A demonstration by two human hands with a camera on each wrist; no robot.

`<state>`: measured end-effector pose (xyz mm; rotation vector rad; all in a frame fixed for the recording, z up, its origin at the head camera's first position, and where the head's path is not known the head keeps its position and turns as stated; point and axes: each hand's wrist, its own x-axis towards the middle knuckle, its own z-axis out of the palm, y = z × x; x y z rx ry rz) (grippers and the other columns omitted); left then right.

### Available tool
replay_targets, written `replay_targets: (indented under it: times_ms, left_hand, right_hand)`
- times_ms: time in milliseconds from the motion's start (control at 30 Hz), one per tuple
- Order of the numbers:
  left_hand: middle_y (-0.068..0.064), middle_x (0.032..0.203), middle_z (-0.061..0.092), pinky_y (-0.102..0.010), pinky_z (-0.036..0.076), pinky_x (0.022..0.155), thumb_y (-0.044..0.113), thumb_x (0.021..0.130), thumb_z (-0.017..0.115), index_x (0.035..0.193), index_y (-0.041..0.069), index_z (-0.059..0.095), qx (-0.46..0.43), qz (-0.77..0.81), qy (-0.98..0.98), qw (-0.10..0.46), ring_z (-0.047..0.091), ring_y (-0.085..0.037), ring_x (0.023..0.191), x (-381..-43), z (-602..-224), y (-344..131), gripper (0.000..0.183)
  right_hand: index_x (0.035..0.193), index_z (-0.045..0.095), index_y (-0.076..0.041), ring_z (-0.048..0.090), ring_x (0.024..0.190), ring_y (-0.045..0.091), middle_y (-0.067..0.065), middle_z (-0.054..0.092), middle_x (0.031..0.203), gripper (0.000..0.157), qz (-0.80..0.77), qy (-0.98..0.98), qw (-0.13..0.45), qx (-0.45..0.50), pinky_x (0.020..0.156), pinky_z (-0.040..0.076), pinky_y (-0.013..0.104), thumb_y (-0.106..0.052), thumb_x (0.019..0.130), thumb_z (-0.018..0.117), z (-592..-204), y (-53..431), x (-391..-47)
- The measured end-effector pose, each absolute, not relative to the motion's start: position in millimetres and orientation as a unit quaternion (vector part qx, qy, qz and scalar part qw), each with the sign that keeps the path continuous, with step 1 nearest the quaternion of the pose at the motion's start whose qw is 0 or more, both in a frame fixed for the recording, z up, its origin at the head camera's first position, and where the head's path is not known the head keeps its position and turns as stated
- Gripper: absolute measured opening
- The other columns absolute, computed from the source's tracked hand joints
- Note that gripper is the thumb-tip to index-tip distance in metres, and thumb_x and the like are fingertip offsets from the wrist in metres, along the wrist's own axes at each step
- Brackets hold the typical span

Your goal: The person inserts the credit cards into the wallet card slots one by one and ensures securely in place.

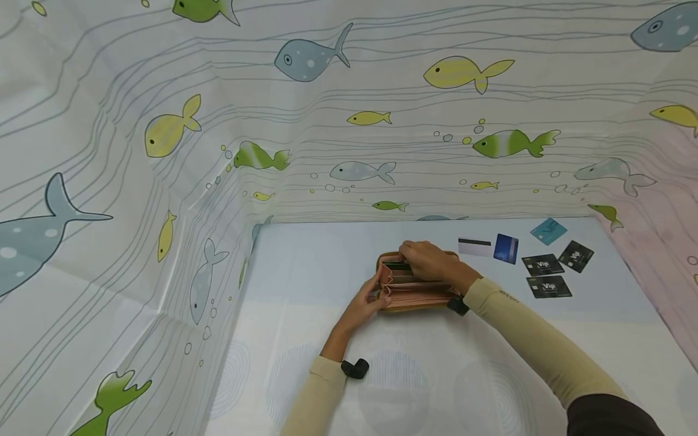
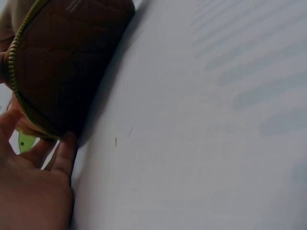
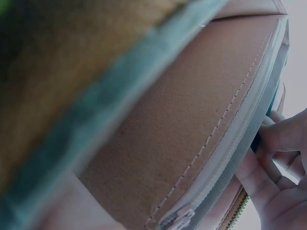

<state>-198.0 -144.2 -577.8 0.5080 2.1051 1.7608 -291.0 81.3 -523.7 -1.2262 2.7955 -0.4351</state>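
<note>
An unzipped zip-around wallet point(image 1: 420, 295) stands with its pink-lined compartments facing up; the left wrist view shows its brown quilted outside point(image 2: 72, 52) and gold zipper. My left hand point(image 1: 362, 307) grips the wallet's left end, thumb on the near side. Over the far card slots, my right hand point(image 1: 428, 261) has its fingers curled down into the wallet. In the right wrist view this right hand point(image 3: 280, 167) pinches a dark card point(image 3: 256, 142) at the slot, mostly hidden by the fingers. A zipped middle pocket point(image 3: 192, 120) lies nearer the camera.
Right of the wallet lie a white striped card point(image 1: 474, 246), a blue card point(image 1: 506, 249), a teal card point(image 1: 549, 231) and several black Vip cards point(image 1: 549, 287). A fish-patterned sheet point(image 1: 316, 133) rises behind and left of the white table point(image 1: 414, 387).
</note>
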Motion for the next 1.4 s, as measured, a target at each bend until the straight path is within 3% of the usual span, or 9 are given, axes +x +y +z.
replay_targets:
  times_ms: [433,633,867,1133,1400]
  left_hand:
    - [-0.023,0.161,0.022,-0.026,0.045,0.096,0.009,0.100,0.056,0.161,0.009,0.008,0.183,0.619,0.744,0.171,0.041,-0.037,0.136,-199.6,-580.9,-144.1,0.079]
    - [-0.019,0.163,0.019,-0.025,0.047,0.091,0.009,0.099,0.058,0.162,0.021,0.009,0.169,0.633,0.739,0.157,0.041,-0.036,0.134,-205.2,-606.8,-141.9,0.081]
    - [-0.009,0.163,0.022,-0.029,0.044,0.099,0.021,0.099,0.061,0.161,0.033,0.013,0.151,0.628,0.749,0.150,0.043,-0.027,0.134,-204.3,-614.8,-142.0,0.079]
    - [-0.010,0.163,0.024,-0.029,0.047,0.096,0.021,0.099,0.063,0.161,0.033,0.014,0.151,0.634,0.744,0.146,0.044,-0.027,0.133,-204.9,-615.4,-142.9,0.080]
    - [-0.013,0.164,0.018,-0.028,0.046,0.094,0.016,0.100,0.060,0.161,0.030,0.009,0.152,0.630,0.744,0.163,0.041,-0.031,0.136,-206.0,-616.2,-142.9,0.081]
  right_hand:
    - [0.103,0.065,0.001,0.066,0.083,0.020,0.011,0.065,0.095,0.019,-0.144,0.903,0.027,-0.403,0.072,0.056,0.033,0.002,0.101,0.046,-523.6,82.4,-291.0]
    - [0.105,0.065,0.001,0.066,0.085,0.020,0.010,0.065,0.096,0.017,-0.150,0.905,0.029,-0.398,0.075,0.056,0.033,0.001,0.101,0.049,-523.9,82.1,-291.6]
    - [0.107,0.068,0.000,0.067,0.091,0.020,0.009,0.068,0.099,0.017,-0.176,0.902,0.032,-0.394,0.081,0.057,0.035,0.001,0.100,0.053,-525.8,82.2,-291.0]
    - [0.108,0.074,0.000,0.067,0.093,0.023,0.010,0.072,0.100,0.018,-0.205,0.896,-0.002,-0.395,0.082,0.056,0.037,0.002,0.096,0.061,-515.6,90.5,-285.2]
    - [0.107,0.073,-0.004,0.067,0.093,0.019,0.006,0.070,0.101,0.015,-0.240,0.901,-0.036,-0.361,0.080,0.056,0.037,-0.002,0.095,0.065,-501.0,133.9,-283.2]
